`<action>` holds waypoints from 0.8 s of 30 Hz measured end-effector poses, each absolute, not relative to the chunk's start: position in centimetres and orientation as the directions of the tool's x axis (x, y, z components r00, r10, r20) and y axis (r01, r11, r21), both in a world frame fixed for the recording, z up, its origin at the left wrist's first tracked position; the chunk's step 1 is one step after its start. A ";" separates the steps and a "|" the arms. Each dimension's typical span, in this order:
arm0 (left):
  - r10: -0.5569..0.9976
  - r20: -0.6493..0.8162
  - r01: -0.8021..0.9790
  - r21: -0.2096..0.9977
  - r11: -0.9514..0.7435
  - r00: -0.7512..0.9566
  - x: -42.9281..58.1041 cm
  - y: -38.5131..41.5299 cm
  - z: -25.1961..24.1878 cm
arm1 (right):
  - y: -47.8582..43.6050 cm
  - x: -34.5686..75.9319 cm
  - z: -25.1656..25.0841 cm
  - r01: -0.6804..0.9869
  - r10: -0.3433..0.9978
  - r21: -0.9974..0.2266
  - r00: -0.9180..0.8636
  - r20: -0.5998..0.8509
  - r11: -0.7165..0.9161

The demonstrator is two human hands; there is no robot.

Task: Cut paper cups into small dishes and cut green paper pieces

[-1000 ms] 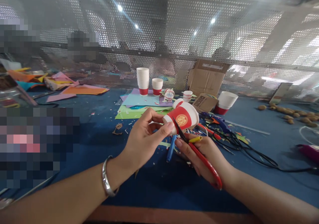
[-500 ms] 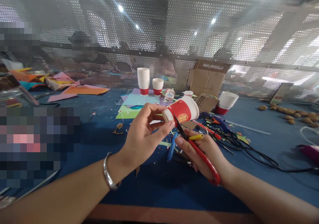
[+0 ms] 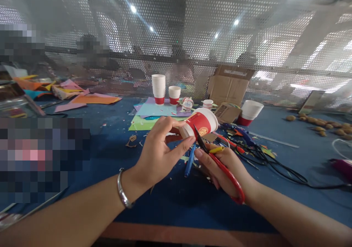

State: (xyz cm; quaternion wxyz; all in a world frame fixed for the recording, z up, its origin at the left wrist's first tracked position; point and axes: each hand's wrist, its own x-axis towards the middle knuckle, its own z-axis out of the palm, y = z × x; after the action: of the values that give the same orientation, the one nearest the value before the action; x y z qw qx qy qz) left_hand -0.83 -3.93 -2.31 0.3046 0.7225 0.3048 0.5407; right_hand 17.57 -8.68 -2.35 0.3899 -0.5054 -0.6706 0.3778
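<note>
My left hand [image 3: 162,150] grips a red and white paper cup [image 3: 200,122] by its base, holding it on its side above the blue table [image 3: 110,155]. A silver bangle circles that wrist. My right hand [image 3: 225,166] is closed round red-handled scissors [image 3: 220,164], whose dark blades touch the cup's red band near its gold emblem. A blue pen [image 3: 189,161] and paper scraps lie on the table under my hands.
Farther back lie coloured paper sheets [image 3: 156,115], a tall cup stack [image 3: 158,88], a single cup [image 3: 174,95], a tilted cup stack [image 3: 249,112] and an open cardboard box [image 3: 229,87]. Black cables [image 3: 275,166] trail right. A perforated metal screen [image 3: 176,41] walls the far side.
My left hand has turned the cup, so its gold emblem has rolled downward toward the blades. The scissors have stayed at the cup's red band.
</note>
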 end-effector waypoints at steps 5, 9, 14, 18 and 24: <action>0.786 0.568 0.158 0.776 -0.610 0.245 -0.9 -3.6 -2.1 | -8.4 17.7 -2.2 0.386 0.970 -0.904 -0.218 0.104 0.183; 0.783 0.568 0.196 0.762 -0.617 0.254 -1.0 -3.7 -2.3 | -8.4 17.8 -2.1 0.379 0.973 -0.907 -0.203 0.115 0.186; 0.782 0.572 0.230 0.749 -0.621 0.248 -0.9 -4.2 -2.5 | -8.6 17.9 -1.7 0.392 0.967 -0.899 -0.229 0.113 0.198; 0.776 0.585 0.219 0.746 -0.629 0.234 -0.9 -4.1 -2.5 | -8.7 17.7 -1.8 0.405 0.972 -0.893 -0.201 0.120 0.194; 0.710 0.655 0.207 0.680 -0.703 0.260 -1.2 -3.8 -2.2 | -8.8 17.6 -2.1 0.442 0.980 -0.880 -0.167 0.111 0.175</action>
State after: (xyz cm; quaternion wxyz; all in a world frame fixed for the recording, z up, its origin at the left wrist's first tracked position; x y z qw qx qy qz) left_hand -1.18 -3.83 -2.21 0.2383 0.7571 0.3026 0.5277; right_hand 17.64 -8.83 -2.07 0.3695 -0.5293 -0.6716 0.3636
